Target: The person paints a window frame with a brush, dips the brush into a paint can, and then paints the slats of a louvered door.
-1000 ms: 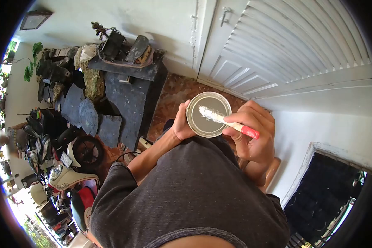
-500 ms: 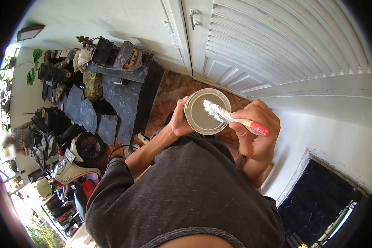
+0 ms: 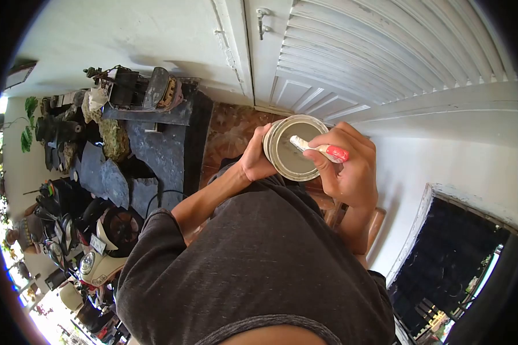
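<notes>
My left hand (image 3: 258, 155) grips a round paint can (image 3: 274, 155) by its left side, in front of my body. The can is tilted, with its mouth facing up toward me, and greyish-white paint shows inside. Between the fingers and thumb of my right hand (image 3: 346, 167) is a paintbrush (image 3: 332, 152) with a red-tipped, paint-smeared handle. Its white-coated end reaches over the can's opening, and the bristles point down into it, mostly hidden from above.
A white louvred door (image 3: 374, 57) with a metal handle (image 3: 262, 23) stands ahead. To the left is a dark stone-slab bench (image 3: 155, 149) holding rocks and clutter. Motorbikes (image 3: 98, 253) are parked beyond it. A dark window (image 3: 443, 259) sits in the white wall at right.
The brush has turned from lying across the can's mouth to pointing down into it. My left hand has tilted the can and shifted it slightly right. The view has swung a little.
</notes>
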`<move>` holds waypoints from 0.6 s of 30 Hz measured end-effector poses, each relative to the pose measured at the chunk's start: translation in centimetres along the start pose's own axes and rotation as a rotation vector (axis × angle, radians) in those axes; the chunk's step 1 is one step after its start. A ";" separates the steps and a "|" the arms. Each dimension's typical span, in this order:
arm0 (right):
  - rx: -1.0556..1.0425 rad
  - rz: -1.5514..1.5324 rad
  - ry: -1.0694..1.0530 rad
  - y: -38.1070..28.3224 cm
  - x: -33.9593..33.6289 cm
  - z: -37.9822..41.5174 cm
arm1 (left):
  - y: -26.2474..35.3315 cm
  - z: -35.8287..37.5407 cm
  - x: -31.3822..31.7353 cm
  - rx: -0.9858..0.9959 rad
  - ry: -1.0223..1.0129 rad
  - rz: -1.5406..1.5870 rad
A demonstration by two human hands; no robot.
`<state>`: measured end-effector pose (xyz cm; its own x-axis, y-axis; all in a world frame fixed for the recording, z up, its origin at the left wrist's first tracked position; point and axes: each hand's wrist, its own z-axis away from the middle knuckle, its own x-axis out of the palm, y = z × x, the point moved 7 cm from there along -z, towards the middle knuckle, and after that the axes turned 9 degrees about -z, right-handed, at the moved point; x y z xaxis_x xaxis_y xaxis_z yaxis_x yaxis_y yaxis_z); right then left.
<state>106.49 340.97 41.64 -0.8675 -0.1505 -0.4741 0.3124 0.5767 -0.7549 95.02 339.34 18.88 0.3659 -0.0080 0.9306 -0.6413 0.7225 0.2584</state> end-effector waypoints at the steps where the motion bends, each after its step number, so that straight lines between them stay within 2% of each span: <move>1: 0.011 0.019 -0.006 -0.2 0.3 -0.1 | 0.2 0.0 -0.5 -0.017 0.004 -0.016; 8: -0.054 0.058 0.066 -1.4 1.2 -1.1 | 1.9 0.8 -1.0 -0.058 0.001 -0.116; 18: -0.031 0.109 -0.002 -2.2 1.9 -3.2 | 3.1 0.7 0.3 -0.086 -0.023 -0.148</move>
<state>102.90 342.01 43.82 -0.8283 -0.0876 -0.5534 0.3924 0.6142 -0.6847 92.70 341.10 20.08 0.4359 -0.1336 0.8900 -0.5210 0.7689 0.3706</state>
